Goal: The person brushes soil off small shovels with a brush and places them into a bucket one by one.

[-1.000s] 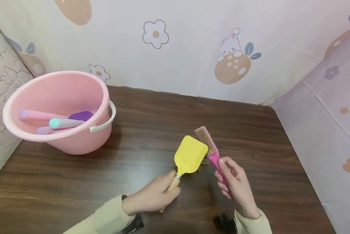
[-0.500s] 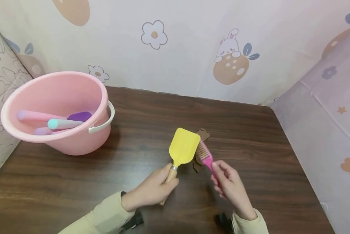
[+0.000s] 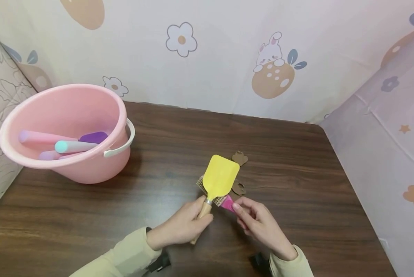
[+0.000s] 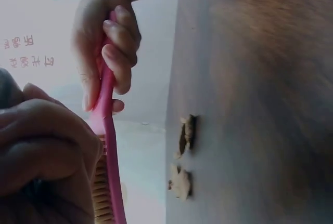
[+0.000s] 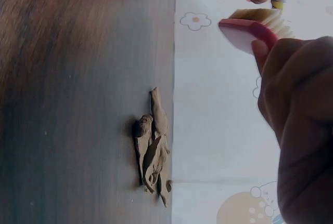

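My left hand (image 3: pixel 180 227) grips the wooden handle of a small yellow shovel (image 3: pixel 221 175), its blade held up over the table. In my right hand (image 3: pixel 262 225) is a pink scrubbing brush (image 3: pixel 228 202), pinched by its handle. The brush lies crosswise beneath the shovel, bristles turned up toward the blade's underside; the blade hides the middle of its head. The left wrist view shows the brush bristles (image 4: pixel 101 193) passing close by my left fingers (image 4: pixel 47 146). Crumbly brown clods (image 5: pixel 153 156) lie on the table below and just beyond the tools.
A pink bucket (image 3: pixel 96 171) with a white handle (image 3: pixel 122 149) stands at the left. Inside it are several tools, among them a purple blade (image 3: pixel 93 137) and a turquoise-ended handle (image 3: pixel 76 146). Patterned cloth (image 3: pixel 210 69) rises behind the dark wooden table (image 3: pixel 296 161).
The brush has swung from the shovel's right side to beneath its blade, moving left and nearer me. The shovel has shifted only slightly. More of the brown clods now shows.
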`<action>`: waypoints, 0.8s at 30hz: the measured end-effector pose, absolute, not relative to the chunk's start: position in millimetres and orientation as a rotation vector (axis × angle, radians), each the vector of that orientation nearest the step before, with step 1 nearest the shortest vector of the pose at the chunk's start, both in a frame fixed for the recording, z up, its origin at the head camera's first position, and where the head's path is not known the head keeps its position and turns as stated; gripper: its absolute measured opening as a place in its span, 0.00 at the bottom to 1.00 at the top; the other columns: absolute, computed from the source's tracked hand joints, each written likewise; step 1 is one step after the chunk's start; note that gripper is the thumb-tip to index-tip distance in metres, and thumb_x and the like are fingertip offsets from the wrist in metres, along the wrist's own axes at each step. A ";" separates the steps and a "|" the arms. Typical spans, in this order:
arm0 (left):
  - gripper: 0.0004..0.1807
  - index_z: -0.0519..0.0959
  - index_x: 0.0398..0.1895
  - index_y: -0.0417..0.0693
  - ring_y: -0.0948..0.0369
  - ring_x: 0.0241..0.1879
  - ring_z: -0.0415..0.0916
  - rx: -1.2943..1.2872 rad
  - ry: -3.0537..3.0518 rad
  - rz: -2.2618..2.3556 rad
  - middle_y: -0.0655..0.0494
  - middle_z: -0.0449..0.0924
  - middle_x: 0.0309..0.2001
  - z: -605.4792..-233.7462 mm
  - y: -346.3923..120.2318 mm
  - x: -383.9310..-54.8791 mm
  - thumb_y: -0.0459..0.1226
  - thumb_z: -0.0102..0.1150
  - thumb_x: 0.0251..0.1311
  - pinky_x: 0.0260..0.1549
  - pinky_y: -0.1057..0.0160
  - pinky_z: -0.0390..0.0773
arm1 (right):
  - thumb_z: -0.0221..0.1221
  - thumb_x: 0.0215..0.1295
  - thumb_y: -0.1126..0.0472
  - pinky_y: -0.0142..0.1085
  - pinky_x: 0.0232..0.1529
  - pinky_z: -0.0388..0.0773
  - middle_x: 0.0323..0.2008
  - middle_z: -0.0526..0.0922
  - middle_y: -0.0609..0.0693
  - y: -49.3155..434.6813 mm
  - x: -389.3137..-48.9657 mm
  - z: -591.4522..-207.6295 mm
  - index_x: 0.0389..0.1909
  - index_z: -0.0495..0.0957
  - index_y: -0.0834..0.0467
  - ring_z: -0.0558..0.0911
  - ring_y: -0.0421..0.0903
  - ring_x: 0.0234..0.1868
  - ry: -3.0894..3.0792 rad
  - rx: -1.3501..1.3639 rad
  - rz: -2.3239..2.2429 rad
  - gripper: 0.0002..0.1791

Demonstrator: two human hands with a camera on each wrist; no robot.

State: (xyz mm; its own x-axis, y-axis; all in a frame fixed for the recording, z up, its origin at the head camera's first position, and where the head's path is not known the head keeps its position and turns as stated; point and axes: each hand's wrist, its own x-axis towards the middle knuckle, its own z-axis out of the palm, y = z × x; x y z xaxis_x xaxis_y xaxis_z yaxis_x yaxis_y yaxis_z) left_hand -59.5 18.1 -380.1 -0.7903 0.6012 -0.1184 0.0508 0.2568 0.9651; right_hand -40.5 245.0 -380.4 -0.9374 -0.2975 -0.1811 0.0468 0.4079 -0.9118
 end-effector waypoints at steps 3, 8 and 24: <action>0.07 0.63 0.27 0.44 0.69 0.05 0.62 0.588 2.056 1.544 0.60 0.63 0.11 -382.9 16.3 -59.1 0.33 0.47 0.61 0.04 0.67 0.66 | 0.50 0.72 0.54 0.26 0.07 0.61 0.14 0.68 0.44 244.7 -40.5 -381.0 0.36 0.74 0.65 0.63 0.31 0.09 2.378 -0.216 -1.518 0.17; 0.07 0.62 0.27 0.45 0.70 0.05 0.62 0.575 2.039 1.522 0.61 0.63 0.11 -385.7 13.5 -58.4 0.33 0.46 0.61 0.05 0.69 0.65 | 0.51 0.71 0.53 0.26 0.08 0.62 0.14 0.68 0.44 246.0 -41.0 -380.9 0.35 0.74 0.65 0.64 0.32 0.09 2.411 -0.198 -1.501 0.17; 0.08 0.64 0.28 0.48 0.68 0.05 0.65 0.634 2.072 1.273 0.60 0.67 0.14 -393.5 -0.9 -56.5 0.33 0.55 0.53 0.11 0.67 0.71 | 0.47 0.73 0.49 0.42 0.06 0.46 0.17 0.63 0.43 275.2 -43.1 -366.0 0.43 0.72 0.59 0.60 0.34 0.10 2.170 0.285 -2.116 0.17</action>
State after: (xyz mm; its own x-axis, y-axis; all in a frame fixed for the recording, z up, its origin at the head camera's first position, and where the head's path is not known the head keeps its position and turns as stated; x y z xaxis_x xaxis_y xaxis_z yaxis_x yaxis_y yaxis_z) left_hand -56.5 -0.9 -393.5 -0.6939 0.6739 -0.2537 0.0782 0.4208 0.9038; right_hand -43.1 275.2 -366.0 -0.9778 0.0657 -0.1991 0.2007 0.0184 -0.9795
